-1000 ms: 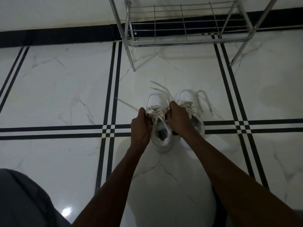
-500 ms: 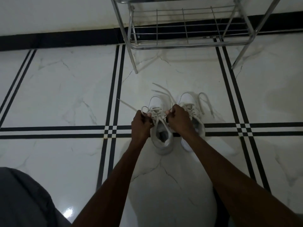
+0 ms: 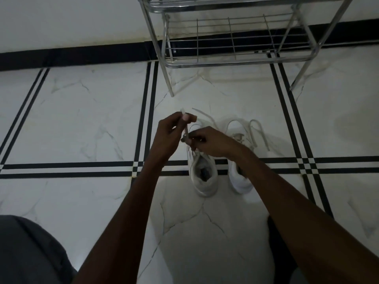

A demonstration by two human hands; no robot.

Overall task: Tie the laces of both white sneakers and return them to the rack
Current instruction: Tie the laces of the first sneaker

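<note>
Here a lace (image 3: 186, 131) runs pinched between both hands' fingers (image 3: 185, 116).

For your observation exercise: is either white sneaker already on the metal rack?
No, both the left sneaker and the right sneaker stand on the tiled floor in front of the rack.

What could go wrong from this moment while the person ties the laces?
1. The left hand pinches the thin white lace near its end, so it may slip out.
2. The other white sneaker's loose laces trail on the glossy marble floor and could snag when it is lifted to the chrome wire rack.
</note>
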